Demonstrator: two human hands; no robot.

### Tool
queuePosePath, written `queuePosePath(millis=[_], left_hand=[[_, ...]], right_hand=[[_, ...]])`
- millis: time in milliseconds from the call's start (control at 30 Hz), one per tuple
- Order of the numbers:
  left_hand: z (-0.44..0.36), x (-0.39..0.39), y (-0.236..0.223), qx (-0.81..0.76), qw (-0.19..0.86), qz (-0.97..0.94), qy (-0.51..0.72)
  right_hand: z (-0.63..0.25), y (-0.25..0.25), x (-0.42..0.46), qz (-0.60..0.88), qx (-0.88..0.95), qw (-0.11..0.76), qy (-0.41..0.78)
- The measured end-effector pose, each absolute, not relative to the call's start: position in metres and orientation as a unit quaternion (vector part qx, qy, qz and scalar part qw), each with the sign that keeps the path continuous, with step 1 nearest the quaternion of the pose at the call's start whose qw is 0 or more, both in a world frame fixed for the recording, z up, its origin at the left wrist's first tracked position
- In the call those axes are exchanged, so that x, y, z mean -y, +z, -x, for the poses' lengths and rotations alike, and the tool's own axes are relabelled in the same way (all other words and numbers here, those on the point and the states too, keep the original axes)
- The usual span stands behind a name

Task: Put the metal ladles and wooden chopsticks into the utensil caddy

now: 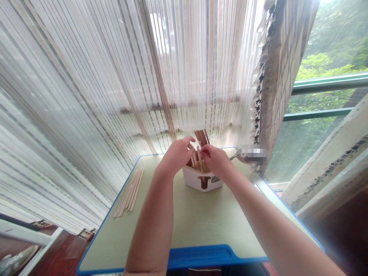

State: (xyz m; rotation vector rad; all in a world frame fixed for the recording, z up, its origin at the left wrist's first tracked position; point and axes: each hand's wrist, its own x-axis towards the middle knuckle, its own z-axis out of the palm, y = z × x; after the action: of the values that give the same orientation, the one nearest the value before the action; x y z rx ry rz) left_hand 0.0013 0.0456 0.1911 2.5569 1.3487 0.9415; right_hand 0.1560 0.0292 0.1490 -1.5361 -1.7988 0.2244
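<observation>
A white holder [199, 182] with a brown mark on its front stands on the small blue-rimmed table [201, 256]. Several wooden chopsticks [202, 138] stick up out of it. Both hands are over the holder's top. My left hand [176, 154] has its fingers curled around the chopsticks from the left. My right hand [216, 160] pinches chopsticks at the holder's mouth. A metal spoon [235, 155] lies behind my right hand, its bowl showing beside the holder.
A bundle of light wooden chopsticks [130, 192] lies loose near the table's left edge. Sheer striped curtains [115, 76] hang close behind the table. A window with green rails [322, 113] is at the right.
</observation>
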Motion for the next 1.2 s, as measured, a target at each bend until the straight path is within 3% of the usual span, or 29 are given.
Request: queuePosePath(millis=[467,767,1033,1200], left_hand=[[0.010,-0.054,0.189,-0.501,0.183,-0.802,0.269],[0.004,-0.056,0.187,-0.574,0.101,-0.770,0.260],[0.011,-0.060,0.183,-0.570,0.175,-0.772,0.222],[0.032,-0.049,0.190,-0.607,0.117,-0.725,0.303]], right_hand=[[-0.147,0.137,-0.038,0.571,0.726,0.375,0.084],[-0.141,0.136,-0.048,0.571,0.705,0.396,0.141],[-0.136,0.130,-0.053,0.586,0.720,0.364,0.079],[-0.134,0.141,-0.039,0.566,0.705,0.428,0.016]])
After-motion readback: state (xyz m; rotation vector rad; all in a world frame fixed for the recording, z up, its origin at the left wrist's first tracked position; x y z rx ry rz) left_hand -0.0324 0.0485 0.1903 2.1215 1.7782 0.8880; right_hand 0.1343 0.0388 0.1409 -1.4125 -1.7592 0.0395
